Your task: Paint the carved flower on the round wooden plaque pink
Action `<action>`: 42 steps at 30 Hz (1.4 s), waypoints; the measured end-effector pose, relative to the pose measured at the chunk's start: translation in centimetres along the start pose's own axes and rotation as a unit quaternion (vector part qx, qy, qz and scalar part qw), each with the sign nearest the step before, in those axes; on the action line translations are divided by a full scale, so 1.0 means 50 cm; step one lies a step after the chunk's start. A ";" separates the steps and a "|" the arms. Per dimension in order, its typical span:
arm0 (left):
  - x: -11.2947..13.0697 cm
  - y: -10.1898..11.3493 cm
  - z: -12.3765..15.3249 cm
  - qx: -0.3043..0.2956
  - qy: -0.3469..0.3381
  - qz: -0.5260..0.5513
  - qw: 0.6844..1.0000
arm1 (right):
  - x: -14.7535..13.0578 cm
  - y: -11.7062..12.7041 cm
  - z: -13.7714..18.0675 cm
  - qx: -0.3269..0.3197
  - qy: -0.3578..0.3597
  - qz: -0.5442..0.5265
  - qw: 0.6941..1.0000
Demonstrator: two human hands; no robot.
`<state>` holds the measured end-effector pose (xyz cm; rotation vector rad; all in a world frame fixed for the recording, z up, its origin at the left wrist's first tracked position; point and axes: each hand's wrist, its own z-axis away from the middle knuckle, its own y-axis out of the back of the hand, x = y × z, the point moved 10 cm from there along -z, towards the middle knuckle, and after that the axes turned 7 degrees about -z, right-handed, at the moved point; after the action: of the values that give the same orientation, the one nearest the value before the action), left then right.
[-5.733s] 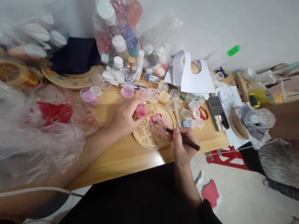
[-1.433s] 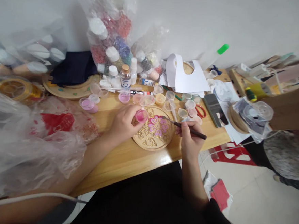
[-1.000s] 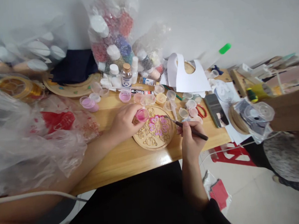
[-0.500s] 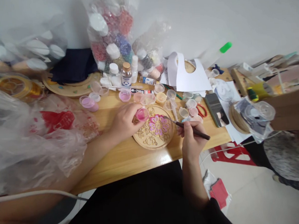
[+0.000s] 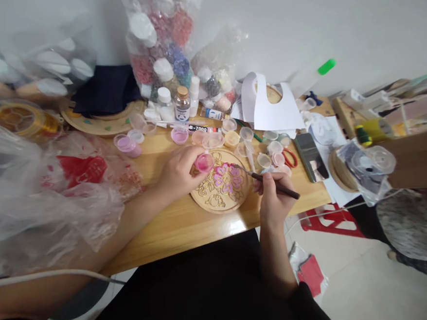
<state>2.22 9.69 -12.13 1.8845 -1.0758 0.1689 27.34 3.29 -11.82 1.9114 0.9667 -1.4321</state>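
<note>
A round wooden board [image 5: 222,207] lies on the table, with gold-outlined leaves and a flower [image 5: 228,178] coloured pink and purple. My left hand [image 5: 180,171] grips a small clear cup of pink paint [image 5: 204,163] over the board's upper left edge. On the other side, my right hand [image 5: 275,194] is closed round the dark handle of a thin metal palette knife [image 5: 274,185]. Its tip is at the flower's upper right petals; whether it touches them I cannot tell.
Several small paint cups [image 5: 232,138], a B-7000 glue tube [image 5: 201,128] and bottles [image 5: 182,105] stand behind the board. Orange-handled scissors [image 5: 290,158] and a phone [image 5: 311,158] lie right. Crumpled plastic bags [image 5: 56,205] cover the left side. A person [image 5: 415,224] is at far right.
The camera view has shifted slightly. Both hands keep their holds, and the knife tip stays near the flower's upper right petals.
</note>
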 end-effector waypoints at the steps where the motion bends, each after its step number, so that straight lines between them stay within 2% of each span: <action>1: 0.000 0.000 0.000 0.001 -0.001 0.003 1.000 | 0.000 0.001 0.000 0.002 0.003 0.002 1.000; 10: 0.004 0.004 0.000 0.015 -0.014 0.016 1.000 | 0.001 0.009 -0.001 0.013 -0.002 -0.008 1.000; 15: -0.003 -0.001 0.000 -0.007 0.007 0.010 1.000 | 0.002 0.006 -0.002 0.008 -0.001 0.008 1.000; 20: 0.000 0.001 -0.001 -0.003 -0.002 0.009 1.000 | 0.001 0.011 -0.001 0.012 -0.001 0.024 1.000; 27: 0.002 0.003 0.000 0.007 -0.009 -0.003 1.000 | -0.004 -0.004 0.001 -0.009 0.005 0.010 1.000; 37: -0.006 -0.006 0.000 -0.013 0.012 0.007 1.000 | 0.004 0.011 -0.002 0.015 -0.010 0.000 1.000; 42: 0.001 0.001 -0.001 0.004 -0.001 0.017 1.000 | -0.001 0.001 0.000 0.002 -0.002 0.008 1.000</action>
<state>2.20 9.69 -12.03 1.8741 -1.1097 0.1906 27.38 3.27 -11.79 1.9149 0.9445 -1.4298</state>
